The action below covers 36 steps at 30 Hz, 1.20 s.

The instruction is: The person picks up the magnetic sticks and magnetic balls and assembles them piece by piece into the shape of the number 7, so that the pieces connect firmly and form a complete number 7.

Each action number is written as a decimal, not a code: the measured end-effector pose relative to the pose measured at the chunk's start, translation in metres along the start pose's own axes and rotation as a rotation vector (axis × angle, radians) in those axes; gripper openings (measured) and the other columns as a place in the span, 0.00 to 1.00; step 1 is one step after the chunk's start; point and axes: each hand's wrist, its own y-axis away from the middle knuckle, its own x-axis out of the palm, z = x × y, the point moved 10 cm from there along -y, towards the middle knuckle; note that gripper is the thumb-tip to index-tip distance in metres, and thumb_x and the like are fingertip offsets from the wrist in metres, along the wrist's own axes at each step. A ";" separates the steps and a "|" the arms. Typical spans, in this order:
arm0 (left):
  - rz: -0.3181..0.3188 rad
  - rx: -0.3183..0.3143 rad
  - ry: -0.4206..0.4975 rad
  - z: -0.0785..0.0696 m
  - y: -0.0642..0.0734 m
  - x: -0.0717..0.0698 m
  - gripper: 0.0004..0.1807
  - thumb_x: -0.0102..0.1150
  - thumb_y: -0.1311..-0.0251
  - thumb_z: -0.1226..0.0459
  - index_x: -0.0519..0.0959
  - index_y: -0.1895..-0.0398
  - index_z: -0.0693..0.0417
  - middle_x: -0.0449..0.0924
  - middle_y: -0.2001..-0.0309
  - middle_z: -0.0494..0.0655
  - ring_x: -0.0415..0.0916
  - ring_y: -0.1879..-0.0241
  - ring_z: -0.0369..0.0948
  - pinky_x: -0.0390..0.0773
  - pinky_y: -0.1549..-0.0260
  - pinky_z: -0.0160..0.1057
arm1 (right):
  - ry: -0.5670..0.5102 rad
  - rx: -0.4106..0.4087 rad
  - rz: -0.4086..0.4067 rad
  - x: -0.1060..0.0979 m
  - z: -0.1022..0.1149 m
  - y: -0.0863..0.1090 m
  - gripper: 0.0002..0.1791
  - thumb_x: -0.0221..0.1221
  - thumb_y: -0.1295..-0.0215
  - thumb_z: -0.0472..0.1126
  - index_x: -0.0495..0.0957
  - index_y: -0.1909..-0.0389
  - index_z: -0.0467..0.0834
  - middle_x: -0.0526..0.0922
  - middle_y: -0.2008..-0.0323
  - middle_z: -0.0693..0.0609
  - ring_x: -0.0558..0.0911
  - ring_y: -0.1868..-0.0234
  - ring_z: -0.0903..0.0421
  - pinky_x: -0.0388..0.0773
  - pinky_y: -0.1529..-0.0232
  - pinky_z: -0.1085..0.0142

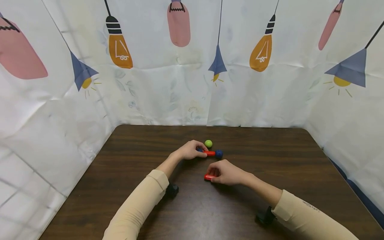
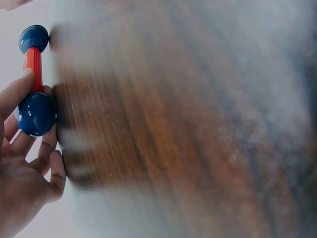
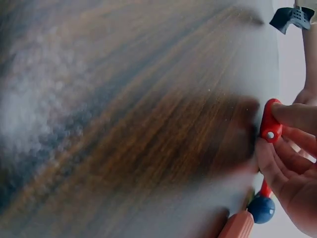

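My left hand (image 1: 189,150) pinches a short red rod (image 2: 33,64) between thumb and fingers. One blue ball (image 2: 35,114) sits at the near end of this rod, close to the palm, and another blue ball (image 1: 219,154) at its far end. The joined piece lies at the tabletop. Nearer to me, my right hand (image 1: 230,172) grips a second, curved-looking red rod (image 3: 270,120) by thumb and fingers, low over the table. A small silvery dot shows on that rod's end. Just behind the left hand's piece lies a green ball (image 1: 208,143).
Everything is on a dark brown wooden table (image 1: 144,140) with rounded far corners. A white curtain (image 1: 168,90) printed with lamps and bulbs surrounds it at the back and sides. Black wrist-worn devices (image 1: 265,216) hang under both forearms.
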 end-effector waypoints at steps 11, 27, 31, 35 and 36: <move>0.006 -0.011 0.030 0.004 0.001 0.002 0.13 0.70 0.34 0.56 0.87 0.51 0.50 0.83 0.53 0.41 0.74 0.56 0.40 0.73 0.50 0.41 | 0.002 0.013 0.029 0.006 -0.001 -0.001 0.12 0.72 0.39 0.33 0.84 0.56 0.44 0.82 0.70 0.62 0.80 0.69 0.66 0.80 0.62 0.67; 0.009 0.001 0.092 0.006 0.000 0.003 0.12 0.70 0.34 0.57 0.87 0.50 0.50 0.83 0.52 0.42 0.74 0.54 0.40 0.72 0.48 0.42 | 0.030 0.033 -0.011 -0.007 -0.005 0.007 0.14 0.73 0.39 0.38 0.83 0.54 0.41 0.84 0.63 0.55 0.82 0.63 0.60 0.80 0.60 0.66; 0.009 -0.001 0.091 0.006 0.000 0.002 0.12 0.70 0.34 0.57 0.87 0.50 0.50 0.83 0.52 0.42 0.74 0.55 0.41 0.72 0.49 0.42 | 0.031 0.031 -0.028 -0.014 -0.004 0.015 0.15 0.72 0.37 0.38 0.83 0.52 0.40 0.85 0.60 0.52 0.83 0.62 0.58 0.81 0.59 0.64; 0.010 -0.004 0.093 0.006 0.000 0.002 0.12 0.70 0.34 0.57 0.87 0.51 0.50 0.83 0.53 0.42 0.73 0.55 0.42 0.72 0.49 0.42 | 0.027 0.038 -0.046 -0.022 -0.006 0.025 0.16 0.72 0.36 0.38 0.83 0.50 0.39 0.86 0.57 0.51 0.82 0.60 0.56 0.81 0.58 0.63; 0.010 -0.005 0.096 0.006 0.001 0.002 0.12 0.70 0.34 0.57 0.87 0.51 0.50 0.83 0.52 0.42 0.73 0.54 0.42 0.72 0.49 0.42 | 0.034 0.038 -0.054 -0.025 -0.006 0.028 0.16 0.71 0.36 0.38 0.83 0.50 0.39 0.86 0.57 0.51 0.82 0.59 0.56 0.81 0.57 0.62</move>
